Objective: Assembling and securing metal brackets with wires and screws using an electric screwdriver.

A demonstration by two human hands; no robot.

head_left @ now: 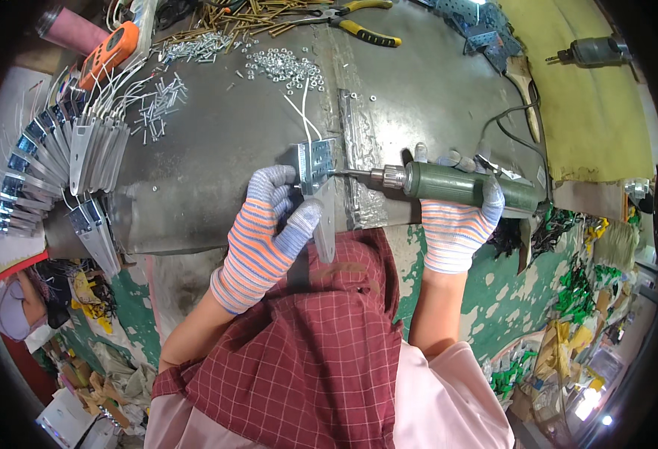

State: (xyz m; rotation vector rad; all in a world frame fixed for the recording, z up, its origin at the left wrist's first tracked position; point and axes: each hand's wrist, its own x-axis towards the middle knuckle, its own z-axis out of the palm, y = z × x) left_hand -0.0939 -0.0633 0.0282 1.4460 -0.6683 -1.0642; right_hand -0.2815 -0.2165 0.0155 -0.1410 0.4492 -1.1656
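My left hand point(273, 228), in a striped glove, is closed on a flat metal part with a blade-like grey tail point(326, 224). At its upper end sits a bluish metal bracket point(316, 163) with holes, and two white wires rise from it. My right hand point(460, 213), gloved alike, wraps round a green electric screwdriver point(456, 185) held level. The screwdriver's bit point(350, 173) points left and its tip meets the bracket's right side. Whether a screw sits at the tip is too small to tell.
Loose nuts point(288, 69), short screws point(163, 105) and long brass-coloured rods point(228, 22) lie across the metal bench point(216, 150). Similar metal parts point(97, 153) are stacked at left, by an orange device point(109, 54). Yellow-handled pliers point(366, 31) lie at the back; another power tool point(591, 52) is at far right.
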